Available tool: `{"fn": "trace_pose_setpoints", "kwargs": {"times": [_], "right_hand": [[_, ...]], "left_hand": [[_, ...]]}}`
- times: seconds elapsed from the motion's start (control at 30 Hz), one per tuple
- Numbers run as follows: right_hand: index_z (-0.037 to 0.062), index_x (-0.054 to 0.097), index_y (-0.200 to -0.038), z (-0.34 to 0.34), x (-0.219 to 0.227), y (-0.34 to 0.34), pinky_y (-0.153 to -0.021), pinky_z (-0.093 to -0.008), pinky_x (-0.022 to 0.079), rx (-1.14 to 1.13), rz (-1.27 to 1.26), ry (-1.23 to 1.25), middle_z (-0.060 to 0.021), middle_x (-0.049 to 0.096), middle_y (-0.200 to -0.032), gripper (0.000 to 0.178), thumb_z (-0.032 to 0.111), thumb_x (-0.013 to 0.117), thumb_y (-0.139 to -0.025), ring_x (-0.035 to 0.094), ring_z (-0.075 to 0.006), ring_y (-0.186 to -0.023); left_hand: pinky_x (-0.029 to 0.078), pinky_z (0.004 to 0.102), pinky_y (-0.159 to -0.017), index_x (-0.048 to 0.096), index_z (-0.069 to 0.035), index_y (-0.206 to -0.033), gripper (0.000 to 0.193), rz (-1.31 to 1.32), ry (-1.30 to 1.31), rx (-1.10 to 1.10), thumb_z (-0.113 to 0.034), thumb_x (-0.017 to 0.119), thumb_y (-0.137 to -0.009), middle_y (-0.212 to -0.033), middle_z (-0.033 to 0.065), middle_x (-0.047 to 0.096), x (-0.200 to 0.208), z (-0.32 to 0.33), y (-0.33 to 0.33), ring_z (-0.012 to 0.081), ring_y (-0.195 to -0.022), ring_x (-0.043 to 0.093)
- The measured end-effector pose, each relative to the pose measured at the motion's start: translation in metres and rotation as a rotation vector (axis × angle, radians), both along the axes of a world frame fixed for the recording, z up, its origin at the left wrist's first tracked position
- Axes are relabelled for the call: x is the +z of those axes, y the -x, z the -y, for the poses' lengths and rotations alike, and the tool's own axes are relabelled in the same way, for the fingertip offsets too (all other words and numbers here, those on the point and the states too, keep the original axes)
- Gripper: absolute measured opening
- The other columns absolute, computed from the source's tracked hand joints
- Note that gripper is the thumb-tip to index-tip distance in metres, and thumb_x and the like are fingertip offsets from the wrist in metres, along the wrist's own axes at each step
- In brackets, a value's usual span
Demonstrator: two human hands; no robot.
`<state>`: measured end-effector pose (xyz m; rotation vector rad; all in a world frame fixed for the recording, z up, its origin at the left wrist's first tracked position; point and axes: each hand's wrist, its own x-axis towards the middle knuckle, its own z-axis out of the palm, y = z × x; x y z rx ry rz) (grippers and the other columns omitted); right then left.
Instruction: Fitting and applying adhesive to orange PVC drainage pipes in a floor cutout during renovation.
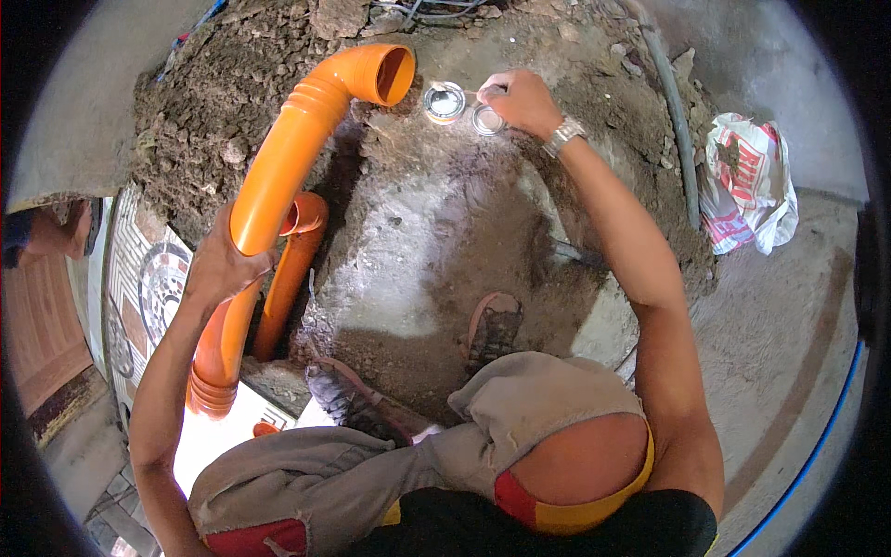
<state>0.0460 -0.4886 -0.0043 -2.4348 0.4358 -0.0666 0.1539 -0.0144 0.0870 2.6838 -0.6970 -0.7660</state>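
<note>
My left hand (225,258) is wrapped round a long orange drain pipe (286,153), tilted up and away to the right. The pipe's far end is a bent elbow with its open mouth (397,76) facing right. Out on the dirt, my right hand (527,104) is closed in a pinch on a thin light-coloured stick (471,91), held over a small open round can (444,117) with pale contents. A round metal lid (487,120) lies beside the can, just below my right fingers. The stick's tip is too small to make out.
Another orange pipe (286,288) with an open top stands in the trench beneath the held one. Loose soil (218,139) is heaped at the far left. A grey pipe (670,116) and a white printed sack (750,186) lie on the right. My shoes (497,325) rest on the dirt.
</note>
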Motion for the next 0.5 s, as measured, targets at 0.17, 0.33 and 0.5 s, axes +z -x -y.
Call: {"fn": "trace_pose_setpoints", "kwargs": {"times": [0.17, 0.33, 0.5], "right_hand": [[0.0094, 0.081, -0.096, -0.031, 0.025, -0.003, -0.078, -0.0431, 0.055, -0.058, -0.064, -0.250, -0.0199, 0.075, -0.088, 0.027, 0.029, 0.068, -0.083, 0.072, -0.0367, -0.082], [0.0108, 0.074, -0.097, -0.039, 0.018, -0.017, -0.079, -0.0494, 0.055, 0.115, 0.128, 0.338, -0.0148, 0.073, -0.090, 0.019, 0.024, 0.064, -0.087, 0.070, -0.0371, -0.087], [0.0088, 0.073, -0.097, -0.056, 0.022, -0.011, -0.074, -0.0496, 0.055, 0.277, -0.047, 0.501, -0.0184, 0.072, -0.093, 0.021, 0.025, 0.059, -0.093, 0.069, -0.0402, -0.082]], "left_hand": [[0.052, 0.0514, -0.094, 0.040, -0.007, -0.144, 0.087, 0.080, -0.015, -0.042, -0.042, 0.076, -0.073, -0.117, 0.0286, 0.067, -0.009, 0.005, -0.004, 0.0490, -0.110, 0.065], [0.051, 0.0523, -0.094, 0.039, -0.008, -0.144, 0.086, 0.000, -0.036, -0.028, -0.041, 0.077, -0.074, -0.119, 0.0291, 0.066, -0.004, 0.017, 0.000, 0.0493, -0.111, 0.064], [0.051, 0.0527, -0.093, 0.039, -0.008, -0.145, 0.087, -0.042, -0.059, 0.017, -0.041, 0.076, -0.075, -0.121, 0.0299, 0.065, 0.001, 0.016, 0.001, 0.0497, -0.112, 0.063]]}}
